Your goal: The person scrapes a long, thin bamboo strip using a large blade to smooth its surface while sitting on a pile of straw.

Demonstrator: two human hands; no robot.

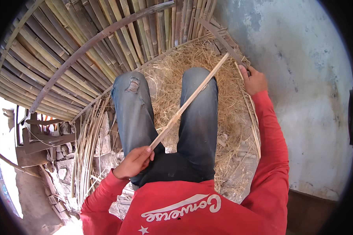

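A long, pale split bamboo strip (194,96) lies slantwise across my thighs, from my lap up to the far right. My left hand (135,161) is closed on its near end, with the thumb along the top. Beside the wall, my right hand (255,80) is closed around the near end of a dark, curved knife (219,36). Its blade stretches away to the upper left and narrows to a tip. The strip's far end meets or overlaps the blade; whether they touch I cannot tell. The fingers of my right hand partly hide the knife's handle.
Bamboo slats (94,47) with curved cross-braces form a panel in front. Straw-like shavings (168,86) cover the ground around my knees. A bundle of thin strips (88,145) leans at left near stones (62,172). A pale plastered wall (302,98) stands close on the right.
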